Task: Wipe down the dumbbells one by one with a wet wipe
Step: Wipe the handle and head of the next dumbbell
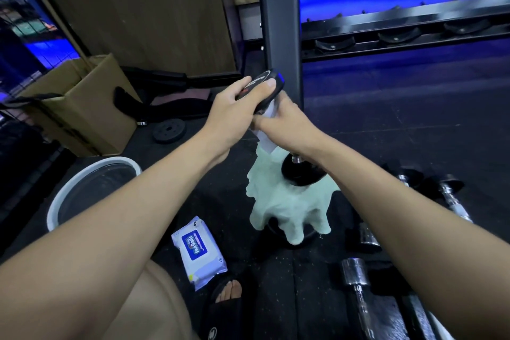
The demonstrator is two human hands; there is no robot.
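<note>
The fingers (249,85) of the left hand (234,113) curl round the top black end of a dumbbell (265,85), and the thumb lies across its flat face. The right hand (284,121) grips the bar just below, with a white wet wipe (266,141) wrapped under its fingers. The dumbbell stands tilted, and its lower black end rests on a pale green cloth (287,207) on the floor (414,124). A tall dark rack post (281,22) stands close behind the hands. The wipes pack (198,251) lies on the floor near a sandalled foot (227,295), beside a round white tub (91,190). More dumbbells (356,273) lie crowded at the right, under the right arm. The floor past them looks open.
</note>
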